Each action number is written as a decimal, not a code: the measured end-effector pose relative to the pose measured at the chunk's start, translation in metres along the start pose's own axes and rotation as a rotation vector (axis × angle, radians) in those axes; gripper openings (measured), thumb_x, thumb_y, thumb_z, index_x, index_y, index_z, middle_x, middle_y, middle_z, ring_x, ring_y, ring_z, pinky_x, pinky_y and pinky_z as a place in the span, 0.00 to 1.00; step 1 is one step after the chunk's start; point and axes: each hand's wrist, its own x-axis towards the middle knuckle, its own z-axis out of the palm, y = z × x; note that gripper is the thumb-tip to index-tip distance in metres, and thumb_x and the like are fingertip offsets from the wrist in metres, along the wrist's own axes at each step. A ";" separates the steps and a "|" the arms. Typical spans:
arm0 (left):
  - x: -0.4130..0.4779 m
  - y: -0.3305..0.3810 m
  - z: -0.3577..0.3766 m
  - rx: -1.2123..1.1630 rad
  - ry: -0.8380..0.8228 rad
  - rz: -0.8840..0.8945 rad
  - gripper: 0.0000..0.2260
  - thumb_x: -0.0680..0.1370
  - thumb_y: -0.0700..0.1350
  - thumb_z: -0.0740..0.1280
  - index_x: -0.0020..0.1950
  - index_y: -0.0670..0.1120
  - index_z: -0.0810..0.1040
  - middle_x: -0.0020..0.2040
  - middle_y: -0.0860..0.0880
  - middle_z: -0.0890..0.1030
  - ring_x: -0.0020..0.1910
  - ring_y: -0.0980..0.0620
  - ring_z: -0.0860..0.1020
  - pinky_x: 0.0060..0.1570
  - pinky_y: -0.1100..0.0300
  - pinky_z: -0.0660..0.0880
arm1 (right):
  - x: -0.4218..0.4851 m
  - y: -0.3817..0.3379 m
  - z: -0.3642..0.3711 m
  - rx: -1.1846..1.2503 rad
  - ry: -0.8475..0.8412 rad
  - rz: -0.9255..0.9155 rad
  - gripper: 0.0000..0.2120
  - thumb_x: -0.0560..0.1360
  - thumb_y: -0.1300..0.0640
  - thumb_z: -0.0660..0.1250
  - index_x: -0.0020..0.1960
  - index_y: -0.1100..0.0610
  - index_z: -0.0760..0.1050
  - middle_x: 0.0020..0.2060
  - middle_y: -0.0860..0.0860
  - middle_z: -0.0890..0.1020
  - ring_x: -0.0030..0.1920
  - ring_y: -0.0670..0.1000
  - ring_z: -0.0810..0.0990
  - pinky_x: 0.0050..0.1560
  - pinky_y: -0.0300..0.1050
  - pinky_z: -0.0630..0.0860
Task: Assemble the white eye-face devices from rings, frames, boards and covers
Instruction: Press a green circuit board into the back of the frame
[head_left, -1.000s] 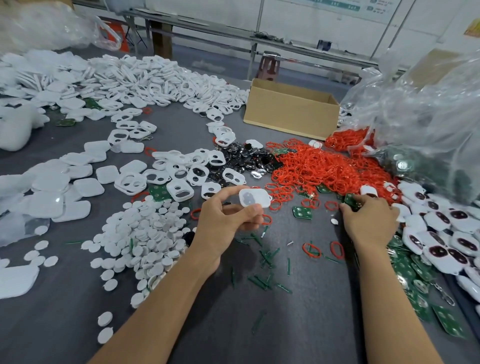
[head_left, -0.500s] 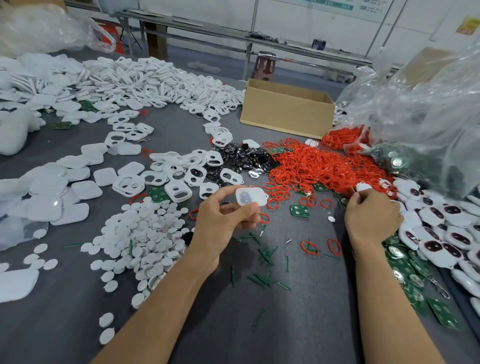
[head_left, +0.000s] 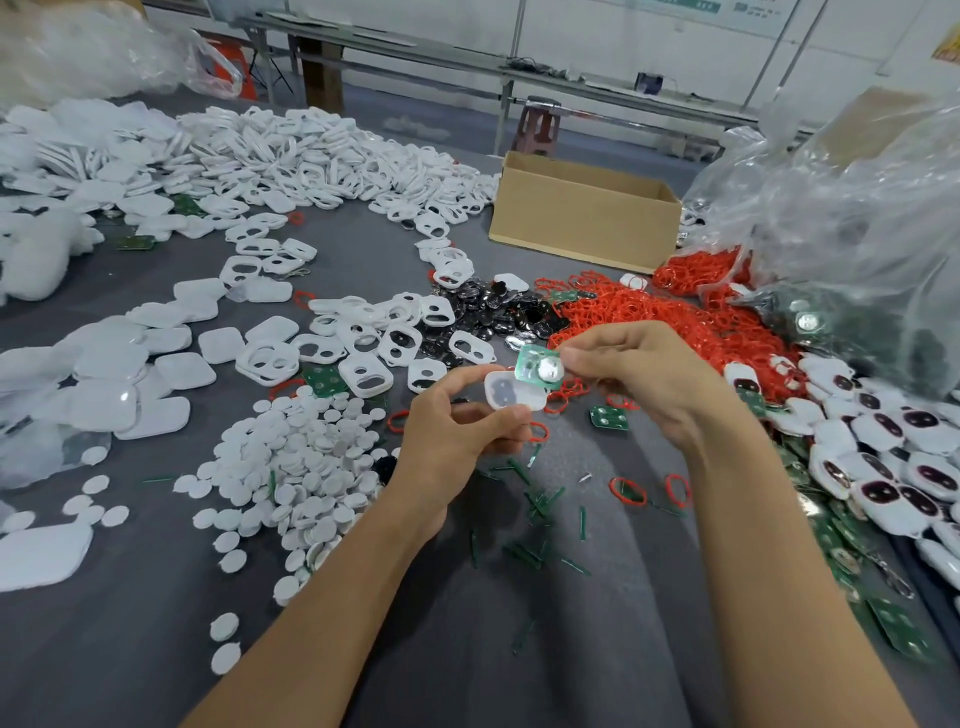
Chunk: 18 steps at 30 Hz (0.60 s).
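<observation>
At the centre of the frame I see the left hand's fingers (head_left: 501, 415) curled around a white shell (head_left: 511, 392), thumb at its near edge and forefinger arched over the far edge, so the open side faces the camera with a dark patch inside. Touching its upper right corner is a green board (head_left: 531, 364) with a shiny round cell on it, pinched by the right hand's fingers (head_left: 582, 358) from the right; the board overlaps the shell's rim, tilted. I cannot tell whether it is seated. The left hand (head_left: 457, 436) and the right hand (head_left: 644, 374) are both raised above the grey counter (head_left: 467, 649). Below them lie green snippets (head_left: 535, 499) and a few loose red rings (head_left: 627, 491). Just behind the right hand spreads the red ring heap (head_left: 675, 317), with black pieces (head_left: 493, 312) to its left. White frames (head_left: 374, 338) sit left of centre, white discs (head_left: 301, 452) at lower left. Finished eye-face devices (head_left: 883, 457) crowd the right edge, under a clear plastic bag (head_left: 857, 234). A cardboard box (head_left: 582, 218) stands upper centre.
</observation>
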 end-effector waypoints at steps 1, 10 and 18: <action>0.000 0.000 0.000 -0.001 0.001 0.006 0.17 0.71 0.35 0.75 0.57 0.46 0.79 0.39 0.41 0.85 0.36 0.49 0.84 0.36 0.60 0.80 | 0.001 0.001 0.006 -0.014 -0.008 -0.001 0.03 0.72 0.66 0.71 0.41 0.60 0.81 0.27 0.48 0.81 0.26 0.40 0.76 0.28 0.29 0.69; 0.000 -0.001 0.001 0.041 -0.032 0.037 0.17 0.70 0.35 0.75 0.57 0.46 0.78 0.40 0.42 0.86 0.35 0.48 0.84 0.37 0.59 0.82 | 0.005 0.008 0.017 -0.125 -0.044 -0.012 0.07 0.71 0.65 0.72 0.39 0.56 0.83 0.26 0.47 0.82 0.28 0.40 0.76 0.32 0.28 0.70; 0.000 -0.001 0.001 0.030 -0.037 0.039 0.16 0.71 0.33 0.74 0.56 0.45 0.79 0.40 0.42 0.86 0.34 0.49 0.84 0.36 0.60 0.81 | 0.008 0.011 0.018 -0.187 0.016 -0.061 0.07 0.70 0.63 0.74 0.36 0.53 0.82 0.27 0.49 0.82 0.27 0.41 0.77 0.33 0.30 0.72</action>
